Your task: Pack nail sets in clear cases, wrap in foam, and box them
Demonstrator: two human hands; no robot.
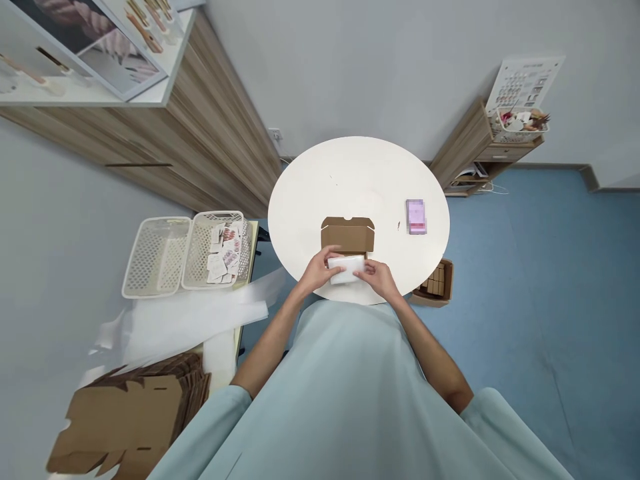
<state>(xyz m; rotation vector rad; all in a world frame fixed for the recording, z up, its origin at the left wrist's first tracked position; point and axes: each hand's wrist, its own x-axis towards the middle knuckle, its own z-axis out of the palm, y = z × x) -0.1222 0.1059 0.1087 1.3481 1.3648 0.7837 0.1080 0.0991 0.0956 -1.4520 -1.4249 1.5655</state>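
Note:
A small white foam-wrapped packet (346, 269) is gripped at both ends, just in front of an open brown cardboard box (347, 235) on the round white table. My left hand (320, 268) pinches the packet's left end between thumb and fingers. At its right end, my right hand (379, 277) is closed on it in the same way. The box's lid stands raised behind the packet, and most of its inside is hidden by the packet and my hands. What the wrap contains cannot be seen.
On the table (350, 167), a pinkish-purple pack (416, 217) lies to the right. White baskets (187, 253), white foam sheets (190, 323) and stacked flat cardboard boxes (130, 413) are at the left. A carton of small brown boxes (443, 283) stands on the floor at right.

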